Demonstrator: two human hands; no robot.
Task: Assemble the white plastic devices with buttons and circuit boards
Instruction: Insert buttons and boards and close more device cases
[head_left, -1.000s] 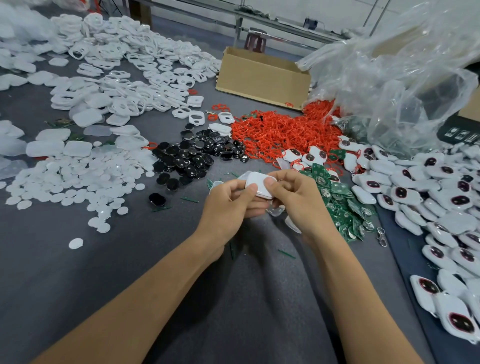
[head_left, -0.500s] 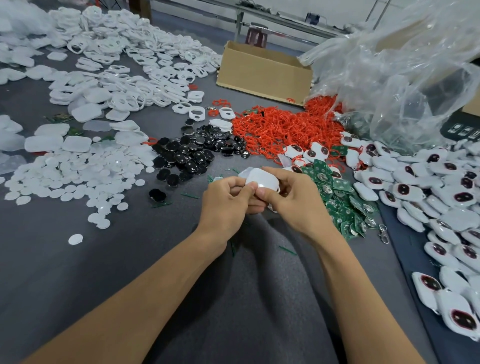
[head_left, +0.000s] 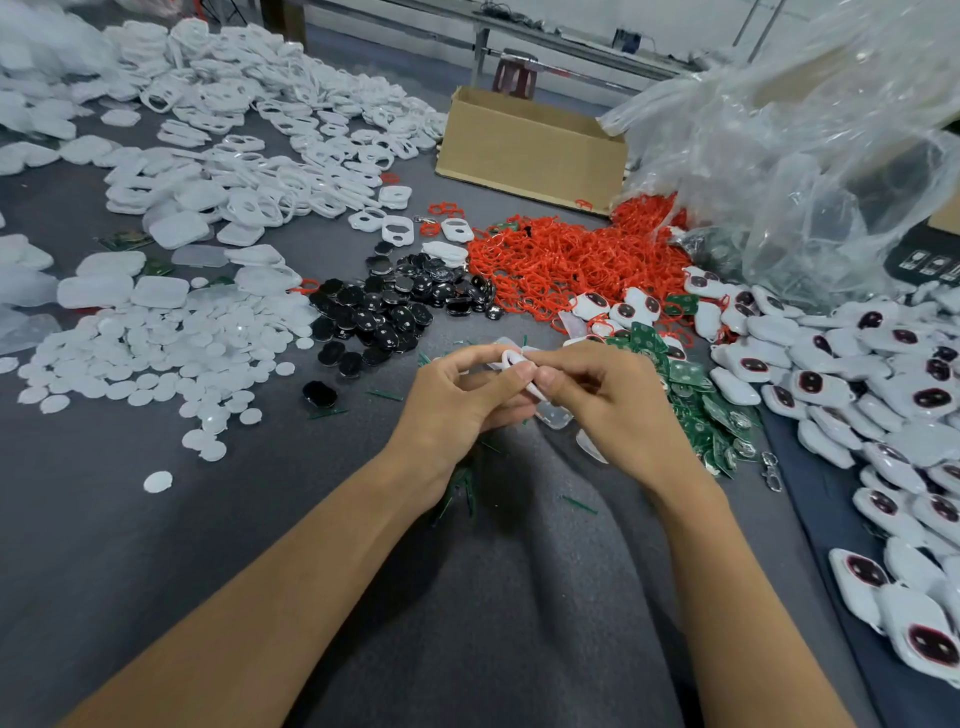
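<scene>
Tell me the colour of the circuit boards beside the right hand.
The circuit boards are green; the head view shows it best.

No words, brands or numbers can be read anywhere. The black printed panel (head_left: 924, 262) at the right edge, beside the crumpled clear plastic bag (head_left: 810, 156), bears a row of small white pictograms — too small and blurred to make out.

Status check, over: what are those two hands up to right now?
Left hand and right hand both pinching one small white plastic casing, over the grey cloth. Green circuit boards piled close beside right hand; nothing blocking.
</scene>
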